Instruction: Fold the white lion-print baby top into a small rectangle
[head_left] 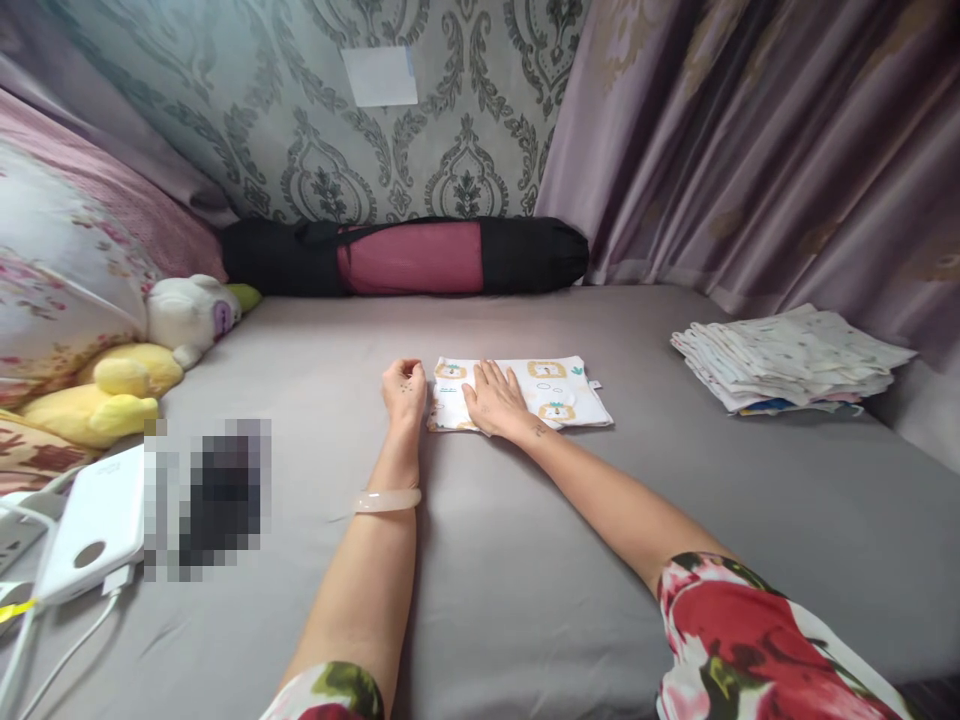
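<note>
A folded white cloth (564, 397) with printed lion faces and small green marks lies flat on the grey sheet in front of me. A small label sticks out at its right edge. My right hand (493, 398) rests palm down on the left half of the cloth, fingers stretched out. Just left of the cloth, my left hand (405, 388) is on the sheet with its fingers curled in, and nothing shows in it. A pale bangle (388, 500) circles my left forearm.
A stack of folded cloths (795, 360) lies at the right by the curtain (675, 150). Along the wall is a black and dark pink rolled bag (412, 258). Plush toys (112, 395), a white power bank (97, 530) with cables and a blurred-out patch are at left.
</note>
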